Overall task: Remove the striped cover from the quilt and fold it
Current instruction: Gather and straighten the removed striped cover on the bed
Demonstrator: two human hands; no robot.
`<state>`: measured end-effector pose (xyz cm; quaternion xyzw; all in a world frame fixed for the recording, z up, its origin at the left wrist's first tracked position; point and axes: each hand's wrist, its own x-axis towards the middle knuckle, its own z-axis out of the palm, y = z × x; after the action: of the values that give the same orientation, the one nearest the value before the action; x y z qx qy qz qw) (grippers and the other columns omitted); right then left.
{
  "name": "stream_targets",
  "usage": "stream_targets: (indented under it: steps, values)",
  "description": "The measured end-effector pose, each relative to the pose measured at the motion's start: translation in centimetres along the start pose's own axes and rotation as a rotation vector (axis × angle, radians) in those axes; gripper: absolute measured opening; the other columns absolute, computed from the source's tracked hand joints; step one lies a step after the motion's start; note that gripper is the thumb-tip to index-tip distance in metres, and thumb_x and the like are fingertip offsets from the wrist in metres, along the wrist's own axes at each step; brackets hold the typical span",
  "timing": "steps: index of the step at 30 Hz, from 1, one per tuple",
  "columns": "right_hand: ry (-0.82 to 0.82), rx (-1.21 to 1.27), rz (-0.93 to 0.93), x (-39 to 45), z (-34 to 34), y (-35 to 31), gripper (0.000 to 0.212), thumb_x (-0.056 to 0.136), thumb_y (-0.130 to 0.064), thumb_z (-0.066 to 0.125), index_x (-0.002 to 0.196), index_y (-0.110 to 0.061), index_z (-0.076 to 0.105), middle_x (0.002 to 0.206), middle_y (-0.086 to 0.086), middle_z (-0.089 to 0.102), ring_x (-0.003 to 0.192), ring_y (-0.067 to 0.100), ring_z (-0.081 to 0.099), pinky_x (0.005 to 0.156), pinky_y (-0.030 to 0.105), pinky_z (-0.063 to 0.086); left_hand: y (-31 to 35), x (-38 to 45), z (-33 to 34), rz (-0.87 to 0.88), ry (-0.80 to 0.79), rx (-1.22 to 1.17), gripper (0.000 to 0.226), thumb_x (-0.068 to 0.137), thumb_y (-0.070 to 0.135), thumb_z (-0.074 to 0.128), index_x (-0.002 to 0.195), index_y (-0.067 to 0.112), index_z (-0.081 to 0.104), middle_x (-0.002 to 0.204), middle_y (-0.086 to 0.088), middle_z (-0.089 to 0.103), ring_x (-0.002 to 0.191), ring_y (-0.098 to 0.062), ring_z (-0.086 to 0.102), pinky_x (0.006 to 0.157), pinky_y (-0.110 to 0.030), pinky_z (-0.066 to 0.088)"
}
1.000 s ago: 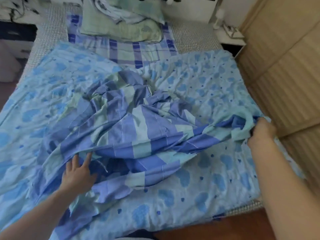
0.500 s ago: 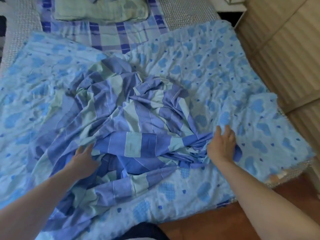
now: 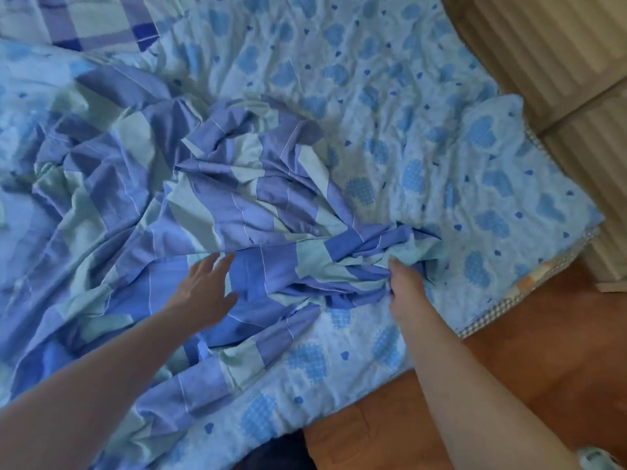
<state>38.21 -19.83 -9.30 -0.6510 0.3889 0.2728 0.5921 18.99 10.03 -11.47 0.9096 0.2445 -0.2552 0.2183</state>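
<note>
Head view shows the left hand [image 3: 203,293] flat with spread fingers on the striped cover [image 3: 210,205], while the right hand [image 3: 405,283] now grips its bunched edge, pulled inward from the quilt's [image 3: 424,157] far corner. Beyond them, the cover lies crumpled on top of the quilt, so it seems already removed and folding can begin.

No text, label, brand, number or sign readable anywhere — only printed patterns.
</note>
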Motion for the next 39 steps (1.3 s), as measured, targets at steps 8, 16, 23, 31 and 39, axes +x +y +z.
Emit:
stream_targets:
  steps: [8, 16, 23, 31, 39]
  values:
    - [-0.356, 0.421, -0.002, -13.5, -7.7, -1.2, 0.05, 0.103, -0.043, 0.04, 0.136, -0.01, 0.058, 0.132, 0.017, 0.063, 0.12, 0.035, 0.061, 0.101, 0.052, 0.05, 0.5, 2.7, -2.9, -0.012, 0.012, 0.133, 0.015, 0.095, 0.021, 0.052, 0.109, 0.015, 0.051, 0.107, -0.014, 0.065, 0.105, -0.037, 0.063, 0.081, -0.041, 0.045]
    - [0.089, 0.059, -0.39, -17.3, -5.3, -14.6, 0.037, 0.107, -0.005, 0.027, 0.121, 0.023, 0.049, 0.113, 0.011, 0.072, 0.102, 0.013, 0.069, 0.094, 0.027, 0.039, -4.5, -5.2, -28.8, -0.308, 0.458, 0.185, 0.014, 0.091, 0.018, 0.059, 0.102, 0.022, 0.067, 0.115, -0.019, 0.066, 0.104, -0.042, 0.064, 0.084, -0.045, 0.05]
    - [0.373, -0.302, -0.603, -13.7, -6.8, -22.4, 0.046, 0.097, -0.012, 0.044, 0.137, 0.013, 0.042, 0.14, 0.035, 0.045, 0.128, 0.044, 0.047, 0.105, 0.044, 0.038, 3.2, -8.5, -37.9, -0.094, 0.717, -0.347, 0.024, 0.086, 0.031, 0.065, 0.104, 0.015, 0.071, 0.1, -0.014, 0.068, 0.096, -0.031, 0.064, 0.075, -0.033, 0.049]
    - [-0.54, -1.161, -0.897, -12.7, 8.2, -1.8, 0.015, 0.093, -0.013, 0.055, 0.098, -0.015, 0.07, 0.098, 0.005, 0.07, 0.088, 0.026, 0.063, 0.081, 0.033, 0.05, 2.1, -9.4, -19.0, 0.001, 0.322, 0.55, 0.075, 0.091, 0.027, 0.056, 0.155, 0.026, 0.019, 0.151, -0.01, 0.028, 0.133, -0.032, 0.04, 0.098, -0.044, 0.046]
    - [-0.466, -1.669, -0.908, -3.0, 12.2, 2.7, 0.033, 0.093, -0.02, 0.055, 0.123, -0.011, 0.061, 0.128, 0.013, 0.061, 0.117, 0.032, 0.058, 0.093, 0.036, 0.048, -2.2, -10.6, 2.0, 0.237, -0.177, 0.525, 0.061, 0.094, 0.028, 0.047, 0.152, 0.019, 0.031, 0.152, -0.003, 0.038, 0.144, -0.026, 0.031, 0.117, -0.041, 0.026]
